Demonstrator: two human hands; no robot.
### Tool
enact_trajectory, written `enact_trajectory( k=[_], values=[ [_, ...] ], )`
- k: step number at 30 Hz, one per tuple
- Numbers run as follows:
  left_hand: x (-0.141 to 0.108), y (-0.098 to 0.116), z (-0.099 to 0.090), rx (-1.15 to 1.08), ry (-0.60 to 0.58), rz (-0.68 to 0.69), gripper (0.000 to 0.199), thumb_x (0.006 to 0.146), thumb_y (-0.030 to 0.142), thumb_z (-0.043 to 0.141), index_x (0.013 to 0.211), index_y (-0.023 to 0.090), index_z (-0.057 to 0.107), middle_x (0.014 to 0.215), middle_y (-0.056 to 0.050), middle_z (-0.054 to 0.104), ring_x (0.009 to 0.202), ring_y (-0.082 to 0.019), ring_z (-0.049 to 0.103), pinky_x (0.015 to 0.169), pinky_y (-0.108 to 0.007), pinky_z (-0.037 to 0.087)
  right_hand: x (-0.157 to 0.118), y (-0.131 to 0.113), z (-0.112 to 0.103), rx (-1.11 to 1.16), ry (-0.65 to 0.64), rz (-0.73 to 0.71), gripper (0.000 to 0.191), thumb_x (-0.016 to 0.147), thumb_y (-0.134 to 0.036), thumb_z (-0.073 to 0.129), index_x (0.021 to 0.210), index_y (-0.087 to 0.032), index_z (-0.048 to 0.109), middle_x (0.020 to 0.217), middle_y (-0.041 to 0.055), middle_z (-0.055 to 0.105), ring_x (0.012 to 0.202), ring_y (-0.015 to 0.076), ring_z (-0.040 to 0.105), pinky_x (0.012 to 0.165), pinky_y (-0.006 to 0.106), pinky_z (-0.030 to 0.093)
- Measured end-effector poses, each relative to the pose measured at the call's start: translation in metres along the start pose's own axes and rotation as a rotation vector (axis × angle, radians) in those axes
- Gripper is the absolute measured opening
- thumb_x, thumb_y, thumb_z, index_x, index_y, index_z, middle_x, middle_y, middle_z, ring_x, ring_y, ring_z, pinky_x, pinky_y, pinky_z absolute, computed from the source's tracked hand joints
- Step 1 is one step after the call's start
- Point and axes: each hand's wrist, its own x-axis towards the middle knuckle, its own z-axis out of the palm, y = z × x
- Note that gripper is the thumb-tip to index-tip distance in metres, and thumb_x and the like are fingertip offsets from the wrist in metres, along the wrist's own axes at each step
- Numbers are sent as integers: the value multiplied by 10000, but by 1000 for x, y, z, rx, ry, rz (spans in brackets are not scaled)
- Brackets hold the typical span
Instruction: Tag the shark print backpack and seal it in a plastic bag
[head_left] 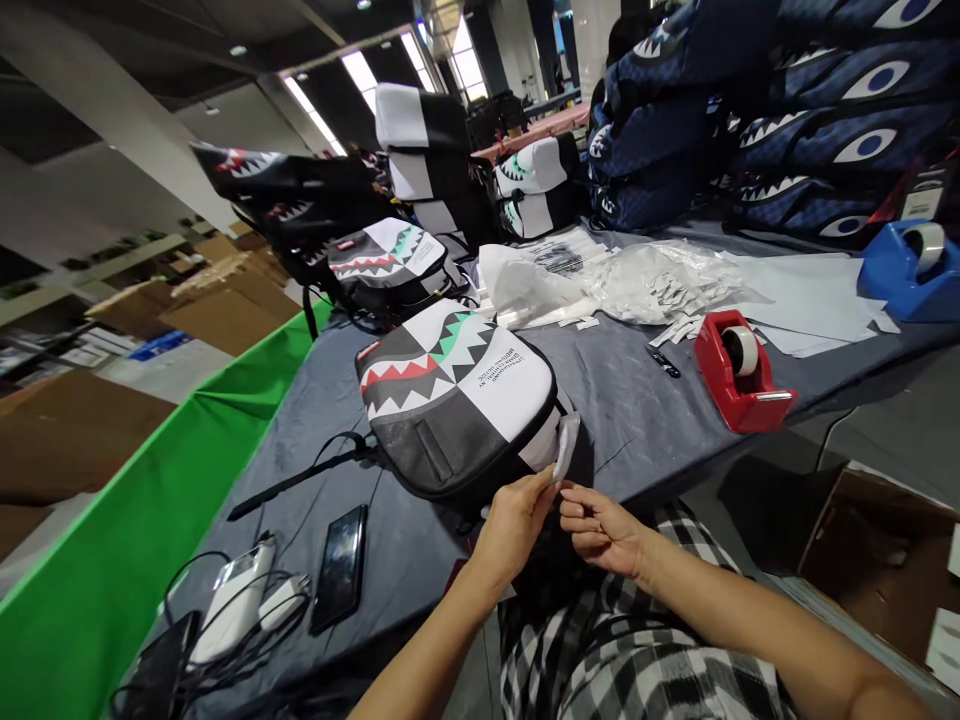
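Down at the near edge of the desk (645,420), the left hand (514,525) pinched a small white tag (565,447) between thumb and fingers, its grip narrow around the tag's lower end. That tag stood nearly upright, long axis running up and slightly right, its top resting against the near corner of the shark-mouth bag (454,400). The right hand (604,530) sat just beside the left, fingers curled in loosely and close to the tag's lower end; whether it touched the tag could not be told. The bag lay flat on the grey cloth, its long axis running from far left to near right, with the teeth print toward the far side and a black strap (300,480) trailing left. A red tape dispenser (739,370) stood well to the right, a blue one (904,265) farther off. A dark phone (341,565) lay near the left, beside white chargers (240,600) and tangled cables
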Motion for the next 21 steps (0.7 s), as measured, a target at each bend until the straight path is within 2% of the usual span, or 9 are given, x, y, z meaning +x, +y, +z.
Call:
enact_trajectory(
  k=[3,6,8,11,13,15,18,19,21],
  values=[
    [-2,-6,1,-100,123,-20,441,922,358,543,1330,192,573,1014,-65,750,837,-155,719,792,-257,565,11,2,-1,207,-216,99,303,848,-154,643,650,-170,414,471,-127,350,336,-19,193,300,57,160],
    [-2,-12,2,-150,135,-20,387,914,370,577,1256,192,612,1057,-64,759,895,-180,739,801,-273,594,21,3,-5,365,-341,79,395,897,-139,542,565,-186,332,411,-127,291,301,-16,190,292,44,191],
    [-4,-15,3,-63,78,52,301,956,327,524,1200,201,648,1079,-55,761,931,-180,738,822,-265,595,22,2,-9,395,-340,35,380,898,-131,529,560,-180,360,405,-122,308,296,-14,207,293,41,205],
    [-10,-22,9,307,107,326,442,997,175,405,1434,181,469,1155,-94,737,960,-170,723,842,-263,587,12,-6,-16,272,-198,-67,110,849,-111,581,755,-151,540,469,-132,394,315,-14,233,313,42,216],
    [-16,-29,15,610,193,548,585,977,83,357,1550,103,240,1250,-164,688,1063,-194,690,924,-309,556,1,-16,-20,35,-23,-126,176,822,-144,622,992,-177,589,523,-134,439,337,-2,273,328,63,227],
    [-23,-34,20,828,257,643,611,965,58,328,1558,51,181,1346,-199,622,1224,-224,610,1077,-382,451,-9,-28,-23,-338,198,-216,326,821,-233,634,1139,-197,570,586,-104,503,377,30,371,342,109,273],
    [-35,-39,22,911,264,629,501,1002,141,325,1497,143,404,1430,-118,573,1398,-231,447,1242,-455,162,-16,-43,-19,-985,495,-584,374,861,-349,576,1204,-198,571,854,22,641,641,128,614,515,230,503],
    [-38,-38,20,894,269,633,466,1007,181,361,1460,192,472,1422,-88,586,1419,-228,418,1254,-460,104,-15,-47,-16,-1177,530,-724,373,884,-366,545,1217,-201,577,986,64,651,802,168,656,659,294,564],
    [-43,-35,11,855,338,630,429,979,232,486,1404,251,543,1380,-71,623,1434,-230,394,1255,-454,99,-6,-50,-6,-1474,499,-889,390,928,-371,488,1274,-207,564,1223,115,595,1106,225,607,959,404,528]
  ],
)
